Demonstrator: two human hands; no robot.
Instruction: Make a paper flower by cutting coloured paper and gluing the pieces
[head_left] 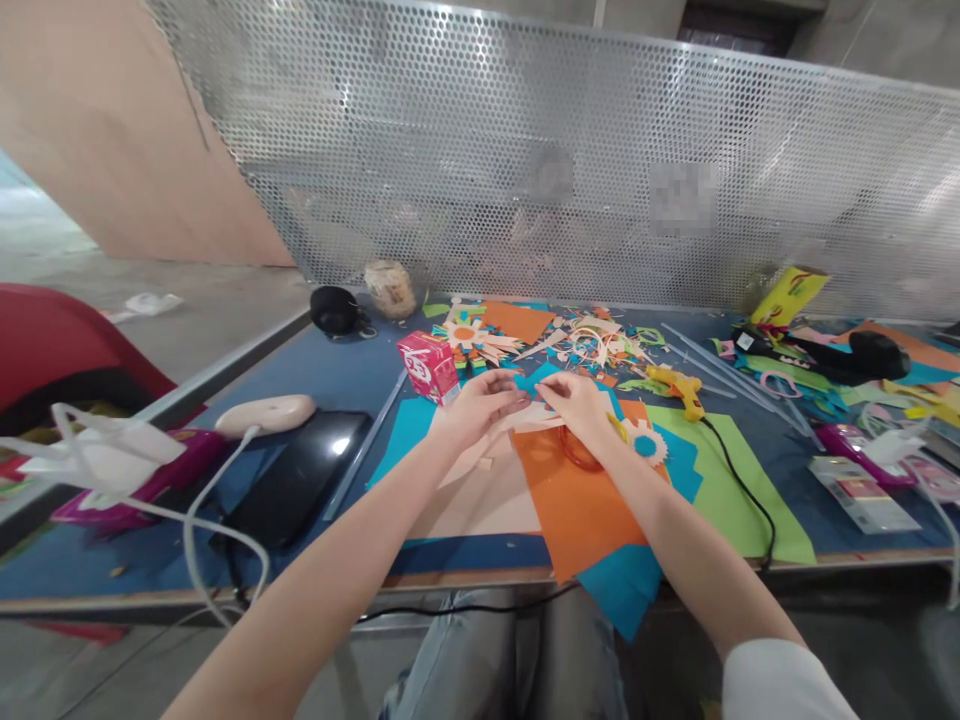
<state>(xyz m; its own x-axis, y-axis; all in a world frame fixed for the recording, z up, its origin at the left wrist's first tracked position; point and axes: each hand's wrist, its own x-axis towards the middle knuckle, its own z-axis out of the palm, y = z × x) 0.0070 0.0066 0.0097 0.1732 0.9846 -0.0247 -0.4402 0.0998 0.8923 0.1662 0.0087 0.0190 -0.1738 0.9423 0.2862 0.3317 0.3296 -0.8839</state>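
While my left hand (484, 405) and right hand (574, 402) hover slightly apart, blue paper (541, 373) shows between them, grip impossible to tell; my forearm could sweep that overhanging blue sheet (624, 588) off the bench (289, 368)!

Bare hands (471, 408), bare forearms (360, 535), pale sleeve (784, 685), faded blue-grey jeans (461, 655)

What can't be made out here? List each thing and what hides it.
- Head view: what, if anything, the left hand and right hand hold; too small, partly covered by the hands.
- Head view: the rest of the red ring, behind the right forearm.
- Head view: the red curved object's full shape, cut off by the left edge.
- Head view: the pale box's print, blurred and too small.
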